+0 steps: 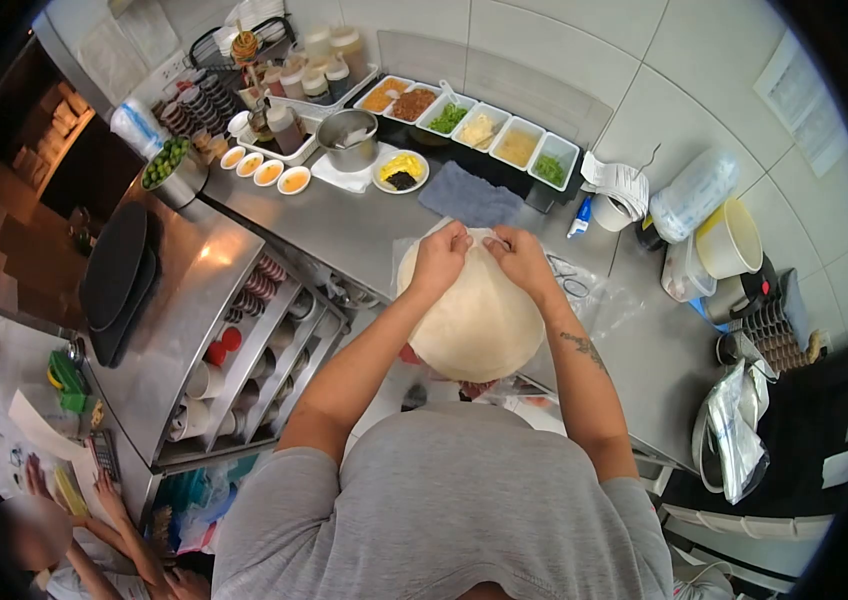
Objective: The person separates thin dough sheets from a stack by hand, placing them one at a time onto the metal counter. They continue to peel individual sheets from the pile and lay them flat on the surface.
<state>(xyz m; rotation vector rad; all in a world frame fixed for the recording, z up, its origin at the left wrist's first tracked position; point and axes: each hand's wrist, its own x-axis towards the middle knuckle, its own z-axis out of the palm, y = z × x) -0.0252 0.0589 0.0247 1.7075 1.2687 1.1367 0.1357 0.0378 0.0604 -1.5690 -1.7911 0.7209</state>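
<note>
Both hands meet at the far rim of a pale round flatbread (474,325), which lies on the steel tabletop (344,225) just in front of my chest. My left hand (441,258) and right hand (519,255) sit side by side, almost touching, with the fingers curled down and pinching the rim. The rim looks as if it is being gathered or folded. I judge both hands should pull evenly and gently so the thin sheet neither tears nor skews. Forearms angle inward from the elbows, wrists bent down. Just beyond my knuckles lies a grey cloth (469,198), and further beyond is a row of filling trays (474,125)
</note>
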